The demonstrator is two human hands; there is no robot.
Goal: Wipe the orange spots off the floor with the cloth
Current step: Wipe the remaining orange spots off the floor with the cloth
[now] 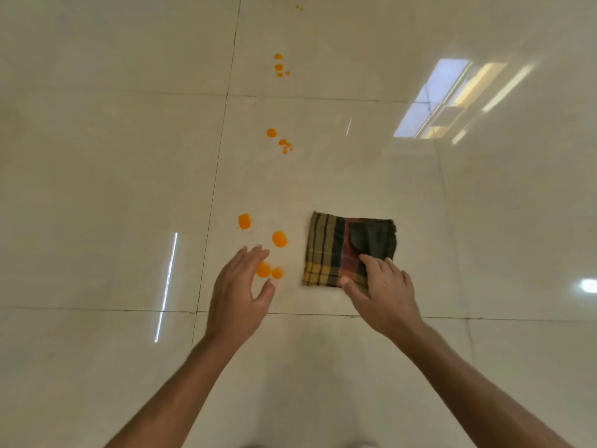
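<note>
A folded plaid cloth point(336, 244) in dark green, red and yellow lies flat on the pale tiled floor point(129, 189). My right hand point(384, 292) rests on its near right corner, fingers spread on the fabric, thumb at its front edge. My left hand point(239, 292) hovers open over the floor to the left of the cloth, holding nothing. Orange spots point(279, 239) lie just beyond its fingers, one point(244, 221) farther left and two point(264, 270) beside its thumb. More orange spots point(272, 133) trail away up the floor, with another cluster point(278, 66) farther off.
Glossy cream tiles with dark grout lines point(213, 202) cover the whole view. A window reflection point(442, 98) shines at the upper right. Tiny orange specks point(298, 7) sit at the far top edge.
</note>
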